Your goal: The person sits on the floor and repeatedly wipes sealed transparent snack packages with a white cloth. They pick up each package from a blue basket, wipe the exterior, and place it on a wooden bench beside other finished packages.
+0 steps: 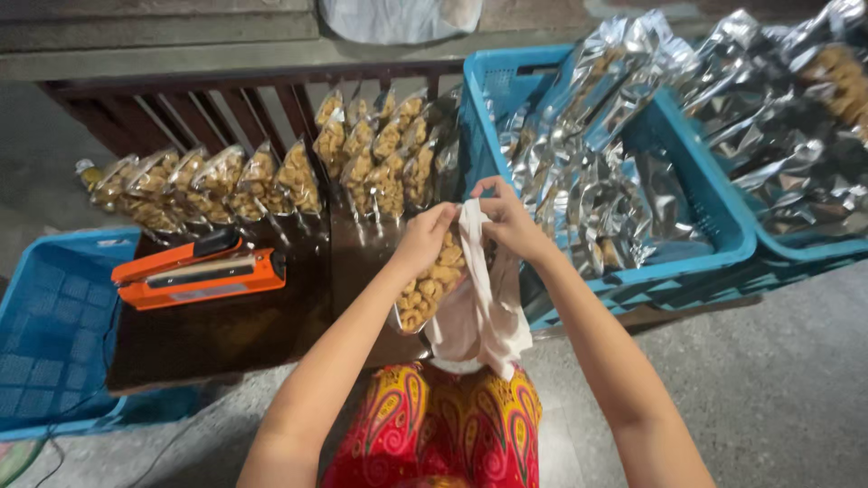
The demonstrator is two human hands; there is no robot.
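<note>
Gripping one snack pouch (pixel 432 282) at its top, both hands close on it. The left hand (pixel 423 237) pinches the pouch, and the right hand (pixel 506 220) also holds a white cloth (pixel 484 312).

Both hands, left (pixel 423 237) and right (pixel 508 220), pinch snack pouch (pixel 432 282) and white cloth (pixel 482 307); orange heat sealer (pixel 199 273) on table (pixel 262 330).

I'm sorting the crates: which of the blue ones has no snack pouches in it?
The blue crate at far left, beside the orange heat sealer; the other crates are heaped with pouches.
</note>
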